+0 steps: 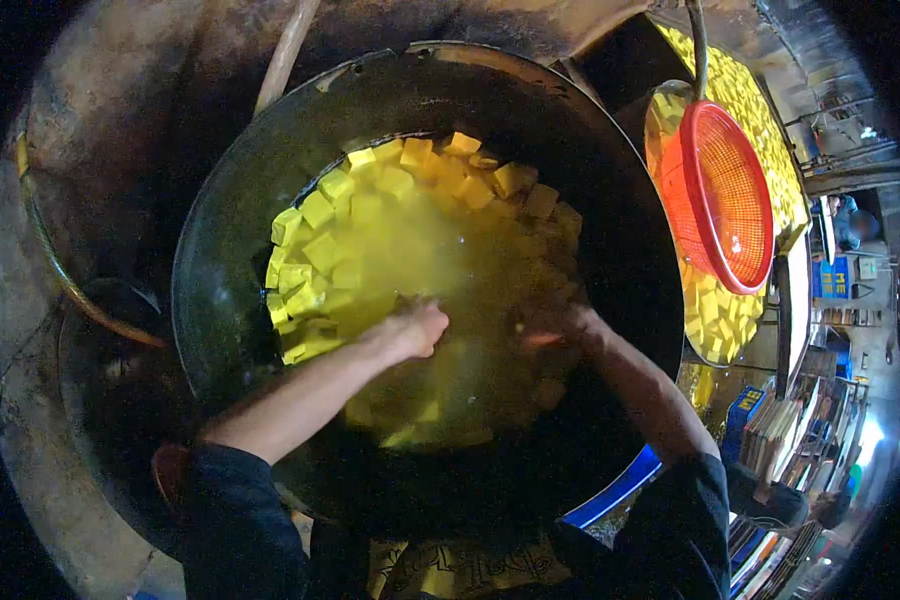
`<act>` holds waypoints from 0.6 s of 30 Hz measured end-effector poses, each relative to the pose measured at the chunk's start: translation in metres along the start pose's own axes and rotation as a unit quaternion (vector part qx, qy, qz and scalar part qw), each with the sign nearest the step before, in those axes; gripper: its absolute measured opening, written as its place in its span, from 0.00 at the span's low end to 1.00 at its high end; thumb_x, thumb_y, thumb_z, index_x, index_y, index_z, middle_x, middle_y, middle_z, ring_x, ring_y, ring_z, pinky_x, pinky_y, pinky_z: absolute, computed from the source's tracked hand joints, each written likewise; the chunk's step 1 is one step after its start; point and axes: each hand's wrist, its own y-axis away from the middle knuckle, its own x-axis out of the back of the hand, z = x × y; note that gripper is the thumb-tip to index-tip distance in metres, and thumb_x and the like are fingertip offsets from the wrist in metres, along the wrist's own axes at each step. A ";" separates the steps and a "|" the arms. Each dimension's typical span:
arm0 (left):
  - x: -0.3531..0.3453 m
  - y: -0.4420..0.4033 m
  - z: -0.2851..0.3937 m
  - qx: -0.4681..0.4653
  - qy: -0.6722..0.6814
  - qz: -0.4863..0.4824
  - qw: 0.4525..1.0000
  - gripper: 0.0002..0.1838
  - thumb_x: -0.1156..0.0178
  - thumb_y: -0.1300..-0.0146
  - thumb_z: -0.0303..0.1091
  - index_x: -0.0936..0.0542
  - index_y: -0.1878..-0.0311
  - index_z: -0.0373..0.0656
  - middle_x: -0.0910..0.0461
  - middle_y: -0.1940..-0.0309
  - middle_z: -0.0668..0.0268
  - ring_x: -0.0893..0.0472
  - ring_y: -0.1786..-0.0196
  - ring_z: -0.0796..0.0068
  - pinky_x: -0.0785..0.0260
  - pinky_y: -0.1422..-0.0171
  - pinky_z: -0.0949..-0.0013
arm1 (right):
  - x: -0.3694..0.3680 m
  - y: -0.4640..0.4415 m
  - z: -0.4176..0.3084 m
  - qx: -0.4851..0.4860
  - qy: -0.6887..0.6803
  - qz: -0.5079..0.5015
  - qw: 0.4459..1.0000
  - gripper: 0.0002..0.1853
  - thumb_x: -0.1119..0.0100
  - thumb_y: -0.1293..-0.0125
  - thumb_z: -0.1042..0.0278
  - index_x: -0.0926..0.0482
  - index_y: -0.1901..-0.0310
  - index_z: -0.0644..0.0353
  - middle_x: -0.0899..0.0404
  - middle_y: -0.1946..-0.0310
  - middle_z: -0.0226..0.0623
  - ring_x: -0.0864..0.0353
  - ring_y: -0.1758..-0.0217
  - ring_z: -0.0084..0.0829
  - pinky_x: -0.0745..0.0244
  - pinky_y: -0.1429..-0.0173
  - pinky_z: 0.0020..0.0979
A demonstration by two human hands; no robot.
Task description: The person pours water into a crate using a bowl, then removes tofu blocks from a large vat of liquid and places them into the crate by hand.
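Note:
A big dark wok (240, 210) fills the middle of the head view. Many yellow tofu-like blocks (318, 208) lie in cloudy yellow liquid inside it, bunched along the far and left sides. My left hand (420, 328) is over the middle of the wok at the liquid, its fingers curled in; whatever they may hold is hidden. To its right, my right hand (560, 328) reaches into the shaded part of the wok among the blocks. Blur and shadow hide its fingers. Steam or haze veils the middle of the liquid.
Right of the wok, a red plastic colander (725, 195) rests over a round container of yellow blocks (715, 320). Behind it spreads a wide tray of more blocks (730, 100). Stacked boards (790, 430) stand at lower right. A hose (70, 285) runs along the left.

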 end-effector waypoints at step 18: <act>0.045 0.018 -0.096 -0.002 0.841 0.130 0.525 0.15 0.51 0.36 0.45 0.22 0.56 0.47 0.22 0.61 0.65 0.22 0.56 0.68 0.26 0.55 0.59 | 0.000 -0.157 -0.049 0.031 -0.326 0.141 0.934 0.33 0.35 0.44 0.65 0.37 0.38 0.61 0.30 0.43 0.43 0.27 0.42 0.38 0.32 0.40 0.40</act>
